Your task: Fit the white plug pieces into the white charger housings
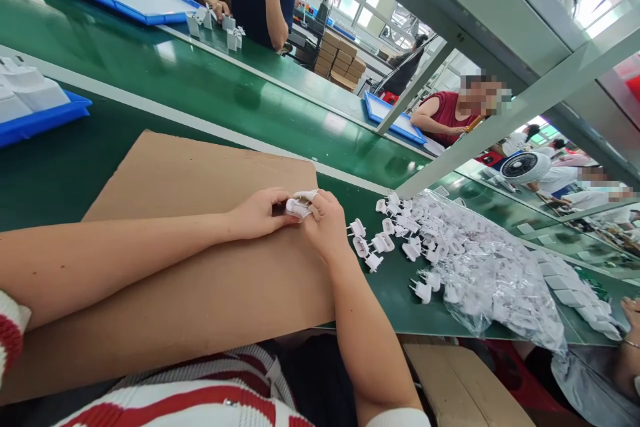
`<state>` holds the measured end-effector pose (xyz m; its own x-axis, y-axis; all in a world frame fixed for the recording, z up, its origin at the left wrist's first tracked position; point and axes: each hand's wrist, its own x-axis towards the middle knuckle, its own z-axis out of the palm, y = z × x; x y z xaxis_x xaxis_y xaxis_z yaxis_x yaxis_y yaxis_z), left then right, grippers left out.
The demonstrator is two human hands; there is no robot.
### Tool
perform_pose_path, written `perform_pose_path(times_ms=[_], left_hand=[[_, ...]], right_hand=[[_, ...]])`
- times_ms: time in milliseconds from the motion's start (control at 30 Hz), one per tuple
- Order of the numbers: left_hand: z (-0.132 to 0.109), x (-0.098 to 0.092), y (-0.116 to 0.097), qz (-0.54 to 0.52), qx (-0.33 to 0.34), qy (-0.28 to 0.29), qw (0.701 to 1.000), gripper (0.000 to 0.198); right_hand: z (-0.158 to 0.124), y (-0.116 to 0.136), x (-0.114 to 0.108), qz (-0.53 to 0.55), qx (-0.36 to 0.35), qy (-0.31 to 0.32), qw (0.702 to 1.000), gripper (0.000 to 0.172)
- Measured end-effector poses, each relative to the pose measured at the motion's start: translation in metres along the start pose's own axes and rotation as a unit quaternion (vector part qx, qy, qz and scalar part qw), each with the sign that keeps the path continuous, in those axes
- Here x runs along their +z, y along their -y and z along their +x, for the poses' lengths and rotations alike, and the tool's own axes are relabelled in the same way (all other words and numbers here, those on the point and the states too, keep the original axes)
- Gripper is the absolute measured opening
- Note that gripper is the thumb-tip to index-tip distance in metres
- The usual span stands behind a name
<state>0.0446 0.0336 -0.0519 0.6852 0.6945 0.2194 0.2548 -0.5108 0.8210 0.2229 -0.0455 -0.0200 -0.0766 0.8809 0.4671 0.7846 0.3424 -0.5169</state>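
Note:
Over the sheet of brown cardboard (225,287), my two hands meet at a small white plug part (299,207). My left hand (256,215) pinches it from the left with thumb and fingers. Curled around its other side is my right hand (326,221), with white coverings on some fingertips. The fingers partly hide the part, so its full shape does not show. Several loose white plug parts with metal pins (364,245) lie on the green table just right of my right hand.
A clear plastic bag (500,280) spills a heap of white plug parts to the right. White blocks (575,290) lie beyond it. Blue trays (45,119) stand at left. A slanting metal post (450,147) rises near the heap. Co-workers sit across the green conveyor (240,103).

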Motion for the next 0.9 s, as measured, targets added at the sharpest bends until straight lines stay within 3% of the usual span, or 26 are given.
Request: perform_pose_path(times_ms=[100, 533, 700, 900], left_hand=[[-0.0006, -0.0001, -0.0006, -0.006, -0.005, 0.000, 1.000, 0.042], [-0.0007, -0.0017, -0.0049, -0.018, 0.001, 0.006, 1.000, 0.039], [-0.0018, -0.0008, -0.0077, -0.015, -0.009, 0.005, 1.000, 0.039], [-0.0014, 0.0015, -0.0049, -0.008, -0.011, 0.010, 1.000, 0.035]], right_hand=[[-0.0020, 0.0000, -0.0008, 0.006, -0.002, -0.022, 1.000, 0.043], [-0.0033, -0.0027, 0.0043, -0.070, -0.034, -0.005, 0.997, 0.029], [-0.0006, 0.0004, 0.0039, -0.076, -0.027, 0.015, 0.997, 0.034], [0.0063, 0.0041, -0.0001, -0.102, 0.018, 0.029, 0.994, 0.028]])
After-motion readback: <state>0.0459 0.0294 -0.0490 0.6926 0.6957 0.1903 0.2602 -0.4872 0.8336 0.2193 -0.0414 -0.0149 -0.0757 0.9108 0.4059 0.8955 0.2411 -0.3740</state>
